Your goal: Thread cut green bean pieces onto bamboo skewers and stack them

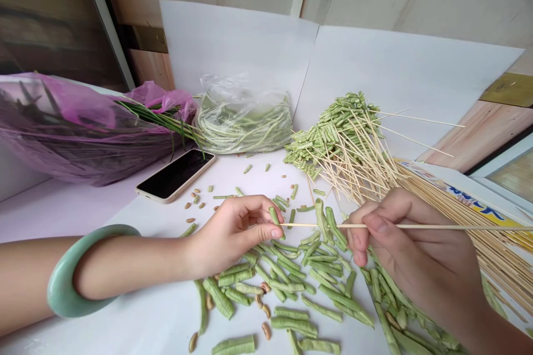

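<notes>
A thin wooden skewer lies level between my two hands. My right hand pinches it between thumb and fingers, its long end stretching off to the right edge. Two green bean pieces are threaded crosswise on the skewer between the hands. My left hand, with a green bangle on the wrist, pinches another short bean piece at the skewer's left tip. Beneath and in front of both hands, many cut bean pieces are scattered on the white surface.
Loaded bean skewers are piled at the back right, near bare skewers. A clear bag of long beans stands at the back centre. A phone and a purple bag are at the left.
</notes>
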Demonstrator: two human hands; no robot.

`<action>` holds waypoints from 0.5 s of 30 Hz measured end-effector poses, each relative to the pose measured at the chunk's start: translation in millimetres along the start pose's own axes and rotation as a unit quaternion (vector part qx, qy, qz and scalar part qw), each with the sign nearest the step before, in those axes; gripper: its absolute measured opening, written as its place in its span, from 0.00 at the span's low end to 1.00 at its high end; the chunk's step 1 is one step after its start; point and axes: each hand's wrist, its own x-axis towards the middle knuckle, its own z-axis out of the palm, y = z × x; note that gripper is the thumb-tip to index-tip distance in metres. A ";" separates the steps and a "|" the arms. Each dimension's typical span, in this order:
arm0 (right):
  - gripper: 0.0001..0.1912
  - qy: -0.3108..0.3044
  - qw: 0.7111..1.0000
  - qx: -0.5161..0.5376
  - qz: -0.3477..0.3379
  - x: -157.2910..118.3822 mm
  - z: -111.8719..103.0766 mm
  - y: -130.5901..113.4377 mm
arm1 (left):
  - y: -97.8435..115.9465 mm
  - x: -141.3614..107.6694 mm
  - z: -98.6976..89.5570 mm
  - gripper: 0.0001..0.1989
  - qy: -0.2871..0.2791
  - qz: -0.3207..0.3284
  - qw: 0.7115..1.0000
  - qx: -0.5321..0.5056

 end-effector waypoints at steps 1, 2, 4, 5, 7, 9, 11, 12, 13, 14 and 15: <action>0.11 0.001 1.000 -0.003 -0.004 -0.3 0.1 -0.2 | -0.5 0.1 -0.5 0.05 0.001 0.001 1.000 0.002; 0.11 0.003 1.000 -0.003 -0.005 -0.7 0.0 -0.2 | -1.0 0.1 -0.9 0.05 0.001 0.001 1.000 0.004; 0.11 0.003 1.000 0.002 -0.007 -1.3 -0.5 0.1 | -1.8 0.2 -1.5 0.06 0.002 0.000 1.000 0.006; 0.11 0.002 1.000 0.004 -0.008 -1.5 -0.8 0.4 | -2.1 0.2 -1.6 0.06 0.002 -0.001 1.000 0.007; 0.11 0.001 1.000 0.007 -0.007 -1.6 -1.2 0.8 | -2.4 0.0 -1.6 0.06 0.004 0.001 1.000 0.011; 0.11 0.000 1.000 0.003 -0.004 -1.2 -1.1 0.5 | -2.1 -0.3 -1.5 0.07 0.007 0.005 1.000 0.020; 0.11 -0.003 1.000 -0.009 -0.006 -0.5 -0.6 -0.5 | -1.3 -0.4 -1.6 0.07 0.009 0.008 0.999 0.032; 0.11 -0.005 1.000 -0.016 -0.007 -0.2 -0.3 -1.1 | -0.9 -0.4 -1.7 0.07 0.009 0.009 0.999 0.038; 0.12 -0.007 1.000 -0.022 -0.009 -0.1 -0.1 -1.6 | -0.4 -0.4 -2.0 0.07 0.008 0.009 0.999 0.046; 0.12 -0.010 1.000 -0.027 -0.010 -0.1 0.1 -2.1 | -0.1 -0.5 -2.3 0.07 0.008 0.011 0.998 0.056; 0.11 -0.017 0.999 -0.030 -0.011 -0.3 0.0 -2.4 | 0.3 -0.5 -2.6 0.07 0.007 0.014 0.998 0.066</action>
